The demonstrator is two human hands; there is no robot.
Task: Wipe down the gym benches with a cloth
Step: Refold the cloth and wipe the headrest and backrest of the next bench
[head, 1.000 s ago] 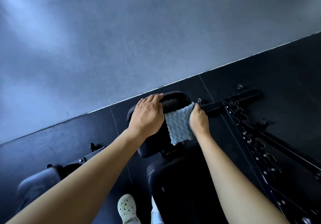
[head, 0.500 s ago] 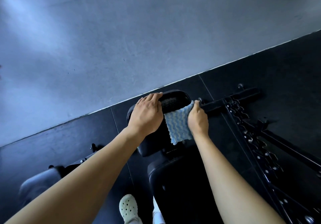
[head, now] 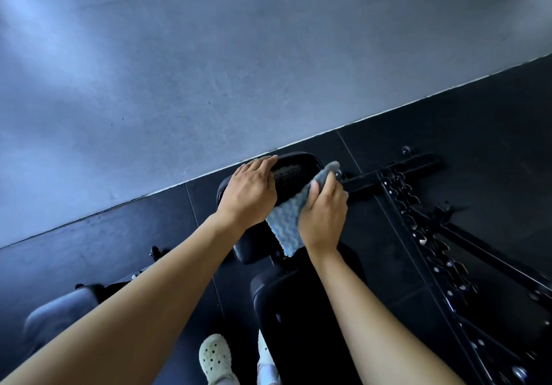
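Observation:
A black padded gym bench (head: 295,319) runs away from me, ending in a small black head pad (head: 294,172). My left hand (head: 249,194) rests over the left side of that pad, fingers curved round its far edge. My right hand (head: 324,212) grips a blue-and-white wavy cloth (head: 285,224) on the pad's right side. One corner of the cloth sticks up past my fingers and the rest hangs down toward me over the gap between the pads.
The black metal frame (head: 418,220) with bolts and a toothed adjuster runs along the right. Another padded piece (head: 59,310) sits at lower left. My pale clog (head: 215,357) stands beside the bench. Black rubber tiles meet grey floor (head: 209,70) beyond the pad.
My right hand has shifted left and further onto the pad, bunching the cloth so a corner sticks up. My left hand has kept its place on the pad.

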